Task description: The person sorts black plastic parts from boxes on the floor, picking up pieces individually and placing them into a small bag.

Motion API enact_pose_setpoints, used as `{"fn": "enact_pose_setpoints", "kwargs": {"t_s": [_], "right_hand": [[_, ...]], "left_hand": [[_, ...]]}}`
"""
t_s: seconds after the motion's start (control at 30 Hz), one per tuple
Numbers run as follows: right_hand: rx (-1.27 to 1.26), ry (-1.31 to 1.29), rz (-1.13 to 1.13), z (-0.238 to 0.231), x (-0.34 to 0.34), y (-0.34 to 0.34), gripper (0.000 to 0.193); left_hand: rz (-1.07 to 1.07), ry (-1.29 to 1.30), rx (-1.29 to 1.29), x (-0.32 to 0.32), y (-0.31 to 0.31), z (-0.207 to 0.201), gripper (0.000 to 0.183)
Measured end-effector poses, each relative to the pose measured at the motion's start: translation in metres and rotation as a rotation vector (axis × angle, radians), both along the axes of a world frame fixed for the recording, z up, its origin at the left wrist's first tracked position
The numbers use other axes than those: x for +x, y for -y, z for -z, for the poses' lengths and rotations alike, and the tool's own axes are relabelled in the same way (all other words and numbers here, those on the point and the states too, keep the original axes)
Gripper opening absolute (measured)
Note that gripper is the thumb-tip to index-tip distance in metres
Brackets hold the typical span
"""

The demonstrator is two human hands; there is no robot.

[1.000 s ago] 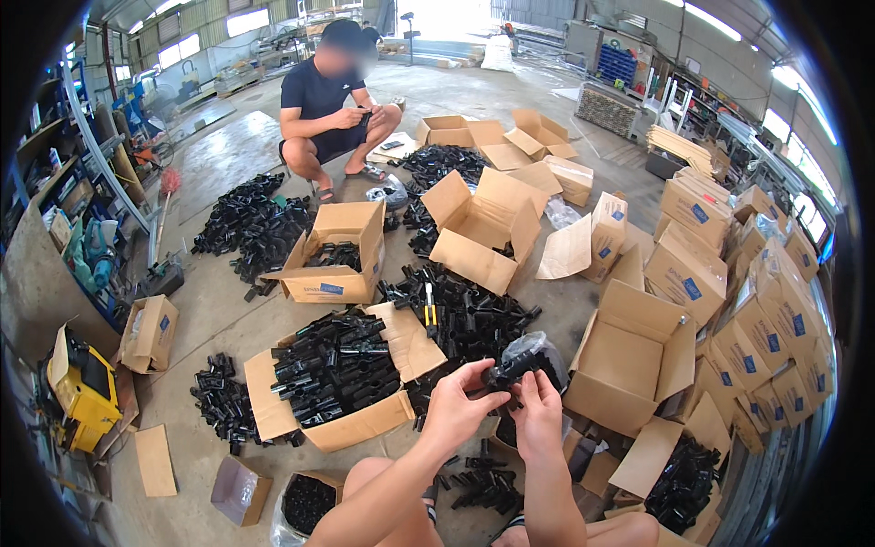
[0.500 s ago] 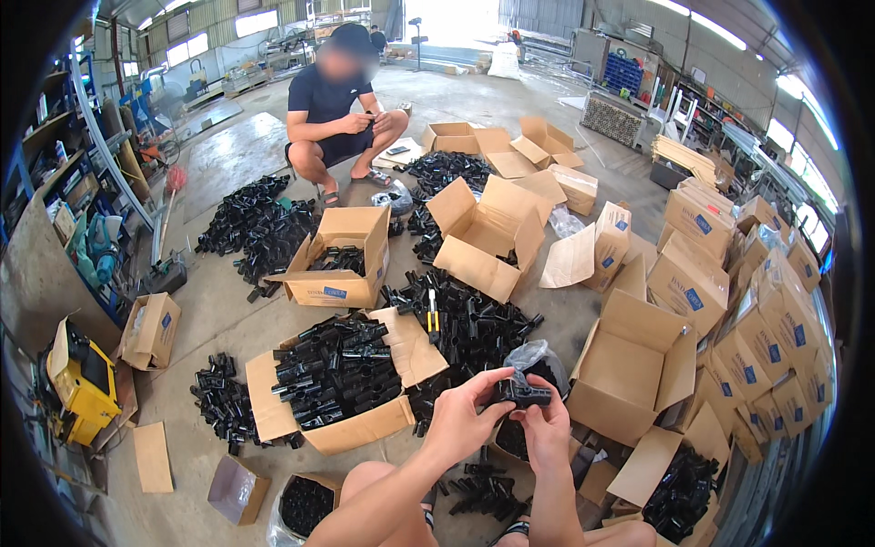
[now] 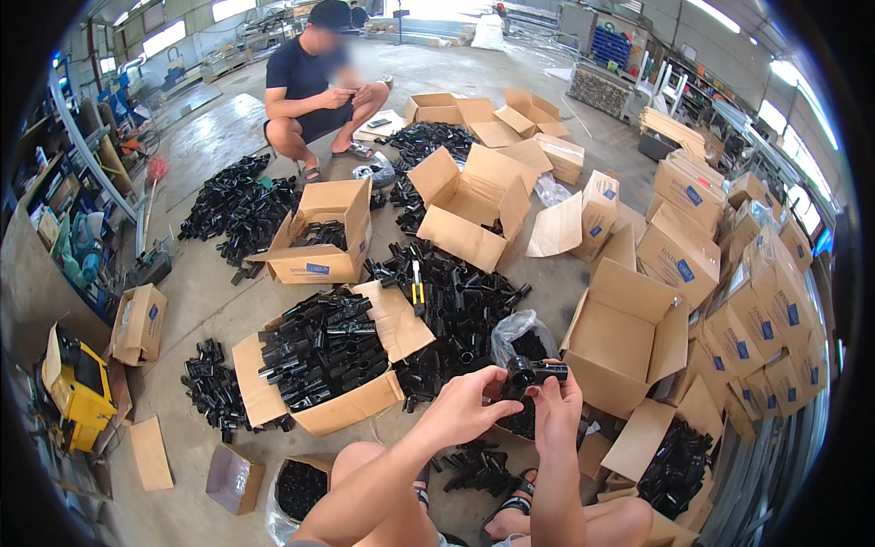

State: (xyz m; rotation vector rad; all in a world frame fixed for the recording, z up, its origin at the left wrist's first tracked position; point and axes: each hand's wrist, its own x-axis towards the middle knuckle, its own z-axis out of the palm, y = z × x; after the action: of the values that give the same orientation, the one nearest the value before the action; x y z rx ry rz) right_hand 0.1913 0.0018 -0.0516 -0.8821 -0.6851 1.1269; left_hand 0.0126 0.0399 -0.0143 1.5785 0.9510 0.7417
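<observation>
Both hands are closed on a black plastic pipe fitting (image 3: 536, 369), held up above my knees. My left hand (image 3: 472, 401) pinches its left end between thumb and fingers. My right hand (image 3: 558, 407) grips the other end, whose short tube points right. A plastic-lined box of small black parts (image 3: 533, 344) stands just behind the fitting, partly hidden by my hands. Left of my hands, an open carton (image 3: 351, 419) is filled with rows of similar black fittings. Beyond it, a yellow-handled tool (image 3: 417, 290) rests on a loose heap of black fittings (image 3: 469, 305).
A person (image 3: 314, 87) squats across from me, hands together at a small object. Open cartons (image 3: 629, 333) stand on the right, before stacked closed cartons (image 3: 761, 319). On the left are a yellow case (image 3: 77, 392) and a small open box (image 3: 235, 479).
The fitting has turned in my hands, so a round tube end now shows. The whole view has shifted, moving the surroundings slightly up and left.
</observation>
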Motion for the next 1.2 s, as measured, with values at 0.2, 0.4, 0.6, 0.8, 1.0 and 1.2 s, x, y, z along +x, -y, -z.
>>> {"fn": "enact_pose_setpoints", "kwargs": {"t_s": [0.2,0.4,0.6,0.8,1.0,1.2], "right_hand": [[-0.095,0.457,0.075,-0.038,0.045,0.046,0.039],[-0.324,0.814,0.633,-0.098,0.15,0.179,0.033],[-1.23,1.359,0.741,-0.035,0.253,0.366,0.042],[-1.633,0.796,0.244,0.099,0.316,0.482,0.033],[-1.902,1.138,0.309,0.116,0.312,0.476,0.024],[-1.011,1.288,0.917,0.002,0.308,0.328,0.047]], "left_hand": [[0.155,-0.111,0.002,0.028,0.009,-0.005,0.049],[0.128,-0.031,0.051,0.021,0.056,-0.026,0.068],[0.059,0.033,0.071,0.018,0.064,-0.027,0.054],[0.0,-0.013,0.051,0.011,0.048,-0.02,0.045],[-0.035,-0.092,0.115,0.022,0.04,-0.007,0.036],[-0.127,-0.056,0.017,0.018,0.033,0.007,0.027]]}}
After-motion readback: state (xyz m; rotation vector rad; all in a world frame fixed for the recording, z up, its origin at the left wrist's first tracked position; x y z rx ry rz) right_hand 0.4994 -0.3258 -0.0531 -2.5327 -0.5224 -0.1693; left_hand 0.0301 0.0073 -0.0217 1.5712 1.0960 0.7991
